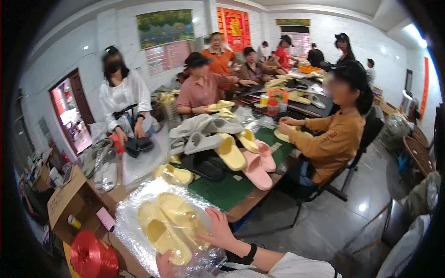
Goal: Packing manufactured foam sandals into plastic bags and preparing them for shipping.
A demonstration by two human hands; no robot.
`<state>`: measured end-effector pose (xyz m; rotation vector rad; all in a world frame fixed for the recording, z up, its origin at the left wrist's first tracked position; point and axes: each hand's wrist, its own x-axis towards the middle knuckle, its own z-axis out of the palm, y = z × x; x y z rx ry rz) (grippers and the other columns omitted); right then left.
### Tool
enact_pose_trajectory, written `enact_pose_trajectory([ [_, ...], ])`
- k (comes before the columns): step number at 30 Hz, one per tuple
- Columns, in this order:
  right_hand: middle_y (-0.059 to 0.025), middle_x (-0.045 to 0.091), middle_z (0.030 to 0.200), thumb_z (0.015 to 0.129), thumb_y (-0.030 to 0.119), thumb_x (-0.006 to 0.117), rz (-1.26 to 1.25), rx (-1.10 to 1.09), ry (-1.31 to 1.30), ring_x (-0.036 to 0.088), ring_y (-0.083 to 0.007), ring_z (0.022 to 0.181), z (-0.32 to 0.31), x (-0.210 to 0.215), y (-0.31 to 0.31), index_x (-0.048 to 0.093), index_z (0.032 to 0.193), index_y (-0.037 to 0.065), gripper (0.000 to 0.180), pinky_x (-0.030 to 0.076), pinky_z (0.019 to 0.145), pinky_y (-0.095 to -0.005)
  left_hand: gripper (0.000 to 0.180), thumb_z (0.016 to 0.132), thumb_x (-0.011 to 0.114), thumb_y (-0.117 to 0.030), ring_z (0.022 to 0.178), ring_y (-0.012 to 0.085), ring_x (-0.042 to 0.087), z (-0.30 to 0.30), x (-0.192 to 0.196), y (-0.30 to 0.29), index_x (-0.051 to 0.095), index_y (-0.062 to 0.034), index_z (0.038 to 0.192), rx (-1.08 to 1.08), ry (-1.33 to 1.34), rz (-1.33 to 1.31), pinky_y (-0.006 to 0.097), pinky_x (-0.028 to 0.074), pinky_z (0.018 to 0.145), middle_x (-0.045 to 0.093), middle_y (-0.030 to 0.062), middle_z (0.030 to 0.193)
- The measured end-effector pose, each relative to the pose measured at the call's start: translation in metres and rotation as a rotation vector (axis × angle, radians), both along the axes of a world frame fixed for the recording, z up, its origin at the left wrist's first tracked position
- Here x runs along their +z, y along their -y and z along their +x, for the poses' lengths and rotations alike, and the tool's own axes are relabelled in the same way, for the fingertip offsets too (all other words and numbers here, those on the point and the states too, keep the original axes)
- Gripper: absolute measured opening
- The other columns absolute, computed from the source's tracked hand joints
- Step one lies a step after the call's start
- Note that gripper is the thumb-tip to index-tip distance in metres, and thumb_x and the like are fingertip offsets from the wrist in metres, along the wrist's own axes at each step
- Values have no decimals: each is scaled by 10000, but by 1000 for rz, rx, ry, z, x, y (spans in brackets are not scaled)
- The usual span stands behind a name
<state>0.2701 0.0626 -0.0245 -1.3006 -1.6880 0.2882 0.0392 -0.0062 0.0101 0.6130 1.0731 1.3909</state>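
A pair of yellow slippers (pixel 169 224) lies inside a clear plastic bag (pixel 139 217) on the near end of the table. My right hand (pixel 218 231) rests flat on the bag, fingers spread over the slippers' right edge. My left hand (pixel 166 265) grips the bag's near bottom edge, mostly hidden by crinkled plastic. A black band sits on my right wrist.
A pile of grey, yellow, pink and black slippers (pixel 222 148) covers the green mat (pixel 227 190). A red twine spool (pixel 92 257) and cardboard box (pixel 69 199) sit at left. Several seated people work along the table; a person in an orange top (pixel 331 134) sits to the right.
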Motion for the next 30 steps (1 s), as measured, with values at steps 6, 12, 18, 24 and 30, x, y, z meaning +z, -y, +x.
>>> enact_pose_trajectory([
  [6,-29,578,1150,887,185,753,-552,588,-533,542,-38,833,-2,20,12,311,1518,18,788,447,698,-201,538,973,566,-316,1318,260,488,12,6,36,479,-13,1409,-117,48,33,427,460,1033,557,192,1346],
  [12,-34,614,996,907,118,706,-846,584,-744,566,-105,842,-28,1,20,381,1436,13,630,455,750,-257,563,956,582,-332,1320,293,486,-2,-24,50,489,0,1401,-118,-16,24,464,425,1064,570,214,1329],
  [18,-77,642,1174,897,66,725,-787,608,-912,626,-153,1011,-22,-14,29,462,1356,30,529,518,823,-301,589,876,647,-149,1129,246,629,-26,-51,49,471,30,1409,-92,-119,19,361,476,1003,632,139,1264],
  [24,-96,685,1114,902,27,716,-526,445,-931,644,-138,966,-25,-13,40,571,1225,-23,358,536,819,-290,668,863,697,-60,1168,217,604,17,1,54,409,9,1462,-51,62,120,365,483,1002,594,118,1329],
  [30,-109,683,1071,895,96,725,-330,372,-882,645,-165,932,-43,-47,54,586,1223,6,368,533,790,-321,741,821,774,-89,1147,211,614,8,-21,53,402,14,1455,-140,-65,-12,360,500,980,601,101,1320],
])
